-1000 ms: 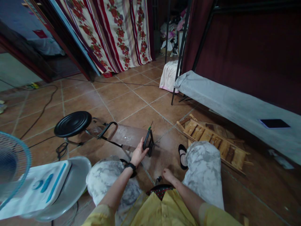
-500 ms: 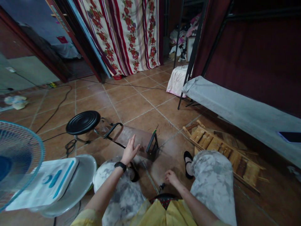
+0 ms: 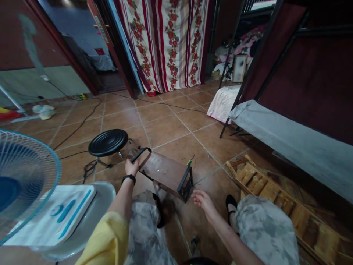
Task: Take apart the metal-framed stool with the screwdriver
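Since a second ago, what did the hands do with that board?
The left hand let go of the near bracket and now grips the far bracket. The board is tilted up. The right hand rose, open, beside the near bracket. The stool and fan kept their places.

Dim, warm indoor light; brightest on the striped curtain (image 3: 168,40). Edges bend strongly, and the fan (image 3: 19,184) is soft.

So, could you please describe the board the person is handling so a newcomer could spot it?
On the tiled floor, right of the black stool, lies a brown board. The left hand grips one end; unlike the slatted rack, it has black metal frames.
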A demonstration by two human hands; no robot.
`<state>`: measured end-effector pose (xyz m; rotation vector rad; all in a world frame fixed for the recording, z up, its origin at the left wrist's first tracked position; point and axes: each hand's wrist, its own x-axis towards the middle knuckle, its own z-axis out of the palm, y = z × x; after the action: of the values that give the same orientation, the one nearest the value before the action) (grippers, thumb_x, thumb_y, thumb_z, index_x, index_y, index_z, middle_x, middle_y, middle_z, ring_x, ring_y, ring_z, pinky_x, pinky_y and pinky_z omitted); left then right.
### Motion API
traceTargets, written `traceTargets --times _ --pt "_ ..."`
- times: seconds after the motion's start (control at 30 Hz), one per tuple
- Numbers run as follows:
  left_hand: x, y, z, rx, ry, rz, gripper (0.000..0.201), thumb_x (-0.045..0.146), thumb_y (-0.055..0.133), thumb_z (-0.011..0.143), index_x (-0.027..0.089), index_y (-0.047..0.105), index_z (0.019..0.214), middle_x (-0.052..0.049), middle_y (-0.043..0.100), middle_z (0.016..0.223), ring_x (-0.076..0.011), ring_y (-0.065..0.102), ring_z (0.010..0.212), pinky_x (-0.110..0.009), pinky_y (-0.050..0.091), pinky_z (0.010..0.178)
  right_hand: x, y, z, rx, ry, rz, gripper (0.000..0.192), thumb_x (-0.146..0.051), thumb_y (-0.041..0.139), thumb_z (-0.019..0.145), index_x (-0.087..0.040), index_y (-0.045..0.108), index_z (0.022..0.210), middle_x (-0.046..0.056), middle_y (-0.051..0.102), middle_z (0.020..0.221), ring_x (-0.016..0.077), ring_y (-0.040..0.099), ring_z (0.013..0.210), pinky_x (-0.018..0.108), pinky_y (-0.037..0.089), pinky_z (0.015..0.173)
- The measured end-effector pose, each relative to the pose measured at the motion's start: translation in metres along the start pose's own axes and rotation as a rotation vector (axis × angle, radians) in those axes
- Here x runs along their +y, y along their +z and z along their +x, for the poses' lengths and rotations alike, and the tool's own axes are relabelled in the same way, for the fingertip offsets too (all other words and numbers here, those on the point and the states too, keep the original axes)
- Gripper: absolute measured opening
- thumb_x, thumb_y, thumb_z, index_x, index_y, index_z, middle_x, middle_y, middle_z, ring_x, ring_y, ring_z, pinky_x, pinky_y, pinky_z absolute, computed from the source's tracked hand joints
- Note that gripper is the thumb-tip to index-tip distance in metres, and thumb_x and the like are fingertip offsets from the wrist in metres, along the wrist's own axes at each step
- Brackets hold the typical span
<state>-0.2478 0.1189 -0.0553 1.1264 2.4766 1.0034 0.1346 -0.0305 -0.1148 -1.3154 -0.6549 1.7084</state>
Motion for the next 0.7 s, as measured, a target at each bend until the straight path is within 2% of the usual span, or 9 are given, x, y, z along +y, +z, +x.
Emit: traceTargets --times 0.07,0.13,0.2,0.27,0.37,0.47,0.7 --pt "-0.008 0.005 0.009 -0.024 -0.017 -0.050 0.049 0.026 0.052 0.074 0.013 0.046 0.121 -0.017 0.057 0.118 -0.0263 0.057 0.106 -0.036 0.046 0.090 -0.019 0.023 0.009 -0.037 -0.013 0.047 0.037 -0.037 0.066 0.066 -0.018 0.062 0.098 0.008 0.067 0.095 0.0160 0.060 0.078 0.027 0.047 0.068" --pt "-0.012 0.009 0.017 -0.015 -0.030 -0.021 0.041 0.027 0.049 0.075 0.014 0.051 0.114 -0.015 0.061 0.110 -0.0256 0.060 0.101 -0.036 0.047 0.087 -0.031 0.045 0.018 -0.056 -0.026 0.073 0.038 -0.036 0.067 0.066 -0.019 0.061 0.100 0.007 0.066 0.098 0.0161 0.060 0.081 0.026 0.047 0.068" --pt "-0.012 0.011 0.024 -0.024 -0.028 0.054 0.034 0.031 0.051 0.074 0.015 0.056 0.104 -0.014 0.064 0.101 -0.0274 0.060 0.096 -0.038 0.047 0.084 -0.035 0.061 0.029 -0.078 -0.016 0.082 0.034 -0.033 0.065 0.067 -0.019 0.062 0.097 0.005 0.067 0.093 0.0149 0.060 0.078 0.025 0.046 0.066" --pt "-0.011 0.012 0.030 -0.050 -0.011 0.110 0.033 0.038 0.053 0.072 0.015 0.060 0.095 -0.013 0.066 0.094 -0.0290 0.061 0.092 -0.039 0.048 0.081 -0.036 0.070 0.038 -0.045 0.014 0.095 0.029 -0.032 0.064 0.066 -0.018 0.061 0.092 0.003 0.067 0.083 0.0137 0.059 0.072 0.023 0.044 0.061" --pt "-0.007 0.015 0.035 -0.148 0.058 0.093 0.036 0.046 0.054 0.069 0.016 0.062 0.086 -0.010 0.067 0.084 -0.0270 0.062 0.084 -0.035 0.049 0.073 -0.038 0.073 0.044 0.050 0.050 0.193 0.030 -0.032 0.065 0.065 -0.019 0.056 0.091 0.001 0.064 0.072 0.0130 0.058 0.066 0.022 0.043 0.058" --pt "-0.004 0.021 0.035 -0.248 0.109 0.037 0.036 0.047 0.052 0.070 0.017 0.063 0.087 -0.006 0.067 0.076 -0.0231 0.062 0.073 -0.030 0.048 0.063 -0.046 0.069 0.041 0.044 0.090 0.266 0.033 -0.033 0.069 0.062 -0.019 0.052 0.087 0.001 0.063 0.068 0.0125 0.056 0.061 0.025 0.044 0.059" --pt "0.008 0.033 0.028 -0.243 0.129 0.066 0.041 0.046 0.051 0.071 0.016 0.065 0.096 -0.006 0.067 0.076 -0.0208 0.061 0.065 -0.026 0.043 0.051 -0.058 0.052 0.032 0.024 0.117 0.278 0.030 -0.033 0.071 0.063 -0.020 0.050 0.081 0.002 0.063 0.069 0.0129 0.057 0.060 0.027 0.046 0.062"
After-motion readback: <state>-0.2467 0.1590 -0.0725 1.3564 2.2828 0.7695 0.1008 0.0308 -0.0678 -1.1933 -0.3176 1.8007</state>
